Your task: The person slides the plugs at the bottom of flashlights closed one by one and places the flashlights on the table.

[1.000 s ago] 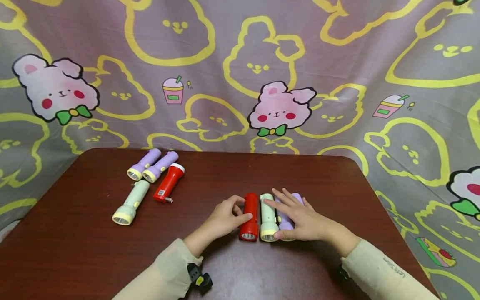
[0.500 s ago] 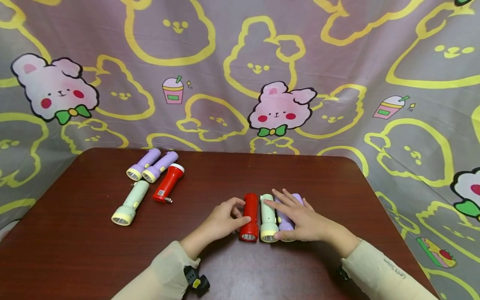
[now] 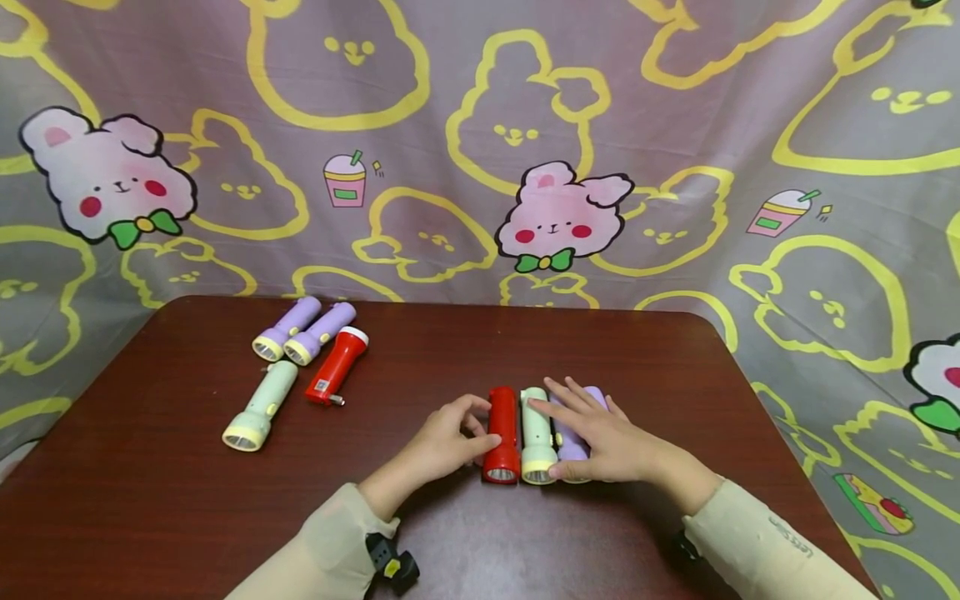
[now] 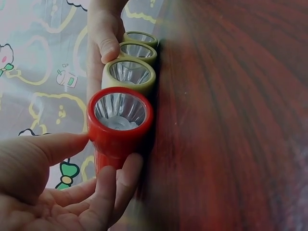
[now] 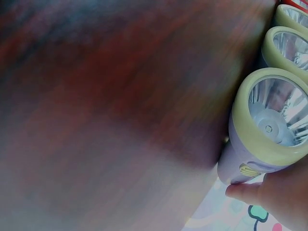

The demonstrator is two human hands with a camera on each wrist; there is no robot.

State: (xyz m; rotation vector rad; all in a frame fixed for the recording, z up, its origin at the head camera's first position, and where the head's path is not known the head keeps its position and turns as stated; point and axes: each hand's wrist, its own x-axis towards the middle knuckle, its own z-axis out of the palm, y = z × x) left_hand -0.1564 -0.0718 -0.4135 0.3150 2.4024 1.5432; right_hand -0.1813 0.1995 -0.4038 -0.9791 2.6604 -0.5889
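Observation:
In the head view a red flashlight (image 3: 501, 429), a pale green flashlight (image 3: 537, 433) and purple flashlights (image 3: 571, 447) lie side by side, lenses towards me. My left hand (image 3: 442, 437) holds the red one at the left end, thumb on top and fingers curled along its side. Spread over the green and purple ones is my right hand (image 3: 615, 437), its fingers mostly straight and resting on them. In the right wrist view the nearest purple flashlight (image 5: 262, 149) has my thumb beside its body. The right hand partly covers the purple ones from above.
At the table's left lie two purple flashlights (image 3: 288, 329) (image 3: 321, 333), a green flashlight (image 3: 262, 404) and a red flashlight (image 3: 339, 364) with a white end. The brown table (image 3: 420, 350) meets a patterned cloth (image 3: 420, 150) behind and at both sides.
The lens end of the red flashlight in my left hand has shifted slightly right, closer to the green one. My left wrist has moved slightly left. The right hand has stayed in place.

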